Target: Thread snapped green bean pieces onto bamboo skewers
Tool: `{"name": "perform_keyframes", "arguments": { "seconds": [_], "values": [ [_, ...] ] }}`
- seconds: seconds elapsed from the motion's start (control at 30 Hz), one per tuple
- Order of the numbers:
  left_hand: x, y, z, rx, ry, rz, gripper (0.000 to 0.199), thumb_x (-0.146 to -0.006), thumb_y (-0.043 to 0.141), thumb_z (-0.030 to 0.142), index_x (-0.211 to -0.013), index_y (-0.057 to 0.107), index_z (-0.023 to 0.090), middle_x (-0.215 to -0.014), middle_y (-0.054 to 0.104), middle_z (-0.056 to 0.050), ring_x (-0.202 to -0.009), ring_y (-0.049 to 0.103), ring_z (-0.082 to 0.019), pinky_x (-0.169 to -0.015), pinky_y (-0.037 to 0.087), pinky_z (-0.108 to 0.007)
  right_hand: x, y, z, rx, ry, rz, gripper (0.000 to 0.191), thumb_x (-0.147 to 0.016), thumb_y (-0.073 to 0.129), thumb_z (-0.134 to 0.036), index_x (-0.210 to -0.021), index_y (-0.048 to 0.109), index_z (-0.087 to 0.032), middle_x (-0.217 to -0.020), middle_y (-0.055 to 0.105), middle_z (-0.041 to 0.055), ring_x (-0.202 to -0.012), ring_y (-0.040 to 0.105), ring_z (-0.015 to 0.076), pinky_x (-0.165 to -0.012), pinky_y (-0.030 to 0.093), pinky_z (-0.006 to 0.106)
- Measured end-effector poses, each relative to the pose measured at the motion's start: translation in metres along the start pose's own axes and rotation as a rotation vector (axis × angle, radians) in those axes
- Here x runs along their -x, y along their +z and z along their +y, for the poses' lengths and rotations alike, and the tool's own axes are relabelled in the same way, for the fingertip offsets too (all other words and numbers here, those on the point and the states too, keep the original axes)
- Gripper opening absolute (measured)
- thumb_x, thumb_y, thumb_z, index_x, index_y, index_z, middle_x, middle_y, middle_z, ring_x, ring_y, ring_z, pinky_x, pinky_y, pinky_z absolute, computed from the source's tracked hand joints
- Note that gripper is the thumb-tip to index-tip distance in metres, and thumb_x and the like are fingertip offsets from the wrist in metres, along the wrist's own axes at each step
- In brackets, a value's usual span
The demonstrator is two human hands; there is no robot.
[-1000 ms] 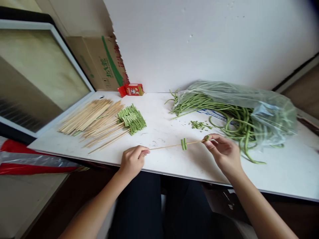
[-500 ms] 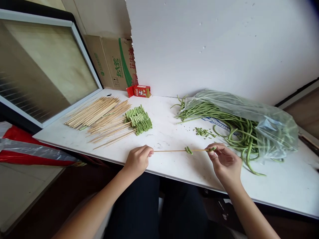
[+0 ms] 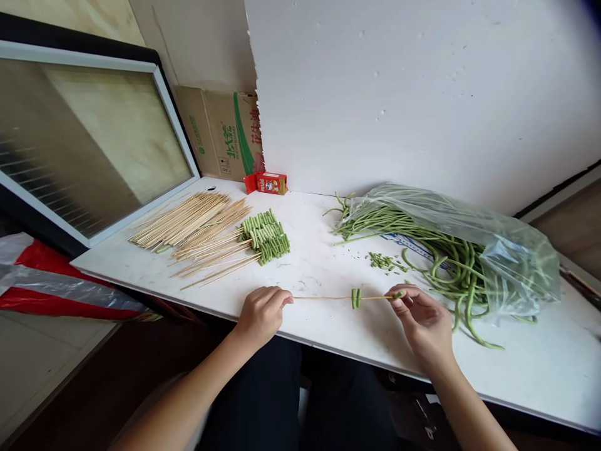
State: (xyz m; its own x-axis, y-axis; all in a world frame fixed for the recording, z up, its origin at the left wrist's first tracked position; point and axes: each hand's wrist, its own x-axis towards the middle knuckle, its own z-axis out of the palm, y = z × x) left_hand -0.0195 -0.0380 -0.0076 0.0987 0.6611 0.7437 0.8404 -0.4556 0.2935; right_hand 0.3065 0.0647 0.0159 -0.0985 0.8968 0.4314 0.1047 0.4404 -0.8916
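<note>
A thin wooden skewer point(image 3: 323, 298) lies level between my hands, above the front of the white table. My left hand point(image 3: 263, 314) is closed on its left end. Two short green bean pieces point(image 3: 356, 299) are threaded side by side on it, nearer the right end. My right hand point(image 3: 421, 316) pinches another green bean piece point(image 3: 399, 294) at the skewer's right tip. To the left lie finished skewers packed with bean pieces point(image 3: 267, 235), beside a pile of bare skewers point(image 3: 185, 216). Small cut bean pieces point(image 3: 385, 262) lie beyond my right hand.
Long green beans point(image 3: 422, 232) spill from a clear plastic bag point(image 3: 521, 250) on the right of the table point(image 3: 310, 250). A red box point(image 3: 272, 183) and a cardboard carton point(image 3: 220, 134) stand at the back. A framed glass panel point(image 3: 117, 125) leans at left.
The two threaded bean pieces have turned from slanted to nearly upright. The whole view has shifted, with the table now lower in the picture. Both hands keep their hold.
</note>
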Motion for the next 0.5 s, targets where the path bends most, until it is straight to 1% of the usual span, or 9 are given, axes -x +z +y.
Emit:
{"name": "perform_keyframes", "arguments": {
  "seconds": [0.1, 0.2, 0.3, 0.37, 0.43, 0.5],
  "values": [
    [-0.0001, 0.0003, 0.0002, -0.02, -0.006, -0.016, 0.033, -0.091, 0.045, -0.005, -0.09, 0.065, 0.021, -0.073, 0.072, -0.001, -0.065, 0.068, -0.016, -0.063, 0.052, -0.029, 0.0012, 0.002, 0.0007, -0.013, -0.002, 0.009, 0.022, -0.084, 0.086, -0.043, -0.084, 0.074, -0.025, -0.087, 0.071, 0.0088, -0.086, 0.066, 0.027, -0.078, 0.057, 0.042],
    [0.0007, 0.0003, -0.0009, -0.024, -0.01, -0.032, 0.035, -0.086, 0.043, -0.008, -0.088, 0.063, 0.021, -0.071, 0.07, 0.0, -0.063, 0.066, -0.016, -0.062, 0.051, -0.028, 0.0023, 0.0045, 0.0007, -0.038, -0.006, -0.002, 0.021, -0.084, 0.086, -0.042, -0.085, 0.074, -0.024, -0.086, 0.07, 0.0088, -0.084, 0.066, 0.0263, -0.075, 0.057, 0.04],
    [0.0015, 0.0001, -0.0023, -0.028, -0.023, -0.063, 0.033, -0.083, 0.045, -0.008, -0.087, 0.061, 0.021, -0.072, 0.07, 0.0, -0.063, 0.066, -0.016, -0.061, 0.051, -0.029, 0.003, 0.0054, -0.0005, -0.03, -0.018, -0.013, 0.02, -0.086, 0.085, -0.042, -0.086, 0.075, -0.025, -0.087, 0.07, 0.0093, -0.085, 0.066, 0.0263, -0.077, 0.057, 0.041],
    [0.001, -0.0003, -0.0026, -0.023, -0.037, -0.081, 0.029, -0.085, 0.048, -0.005, -0.087, 0.062, 0.021, -0.074, 0.072, -0.001, -0.064, 0.068, -0.017, -0.061, 0.051, -0.029, 0.0028, 0.0046, -0.0021, -0.026, 0.002, -0.017, 0.02, -0.086, 0.085, -0.043, -0.087, 0.075, -0.025, -0.088, 0.07, 0.0093, -0.085, 0.066, 0.0262, -0.077, 0.057, 0.041],
    [-0.0002, -0.0007, -0.0019, -0.005, -0.047, -0.086, 0.026, -0.091, 0.05, -0.001, -0.089, 0.063, 0.021, -0.075, 0.073, -0.001, -0.065, 0.069, -0.017, -0.062, 0.052, -0.029, 0.0019, 0.003, -0.0036, -0.032, 0.047, -0.009, 0.022, -0.085, 0.086, -0.044, -0.088, 0.076, -0.025, -0.09, 0.07, 0.009, -0.086, 0.066, 0.0258, -0.076, 0.057, 0.04],
    [-0.0014, -0.0012, -0.0006, 0.01, -0.057, -0.066, 0.02, -0.098, 0.053, 0.007, -0.096, 0.066, 0.021, -0.08, 0.076, -0.002, -0.069, 0.07, -0.018, -0.065, 0.054, -0.029, 0.0007, 0.0008, -0.0038, -0.043, 0.101, 0.007, 0.023, -0.084, 0.087, -0.045, -0.088, 0.077, -0.025, -0.09, 0.07, 0.0085, -0.087, 0.066, 0.0258, -0.075, 0.058, 0.039]
  ]
}}
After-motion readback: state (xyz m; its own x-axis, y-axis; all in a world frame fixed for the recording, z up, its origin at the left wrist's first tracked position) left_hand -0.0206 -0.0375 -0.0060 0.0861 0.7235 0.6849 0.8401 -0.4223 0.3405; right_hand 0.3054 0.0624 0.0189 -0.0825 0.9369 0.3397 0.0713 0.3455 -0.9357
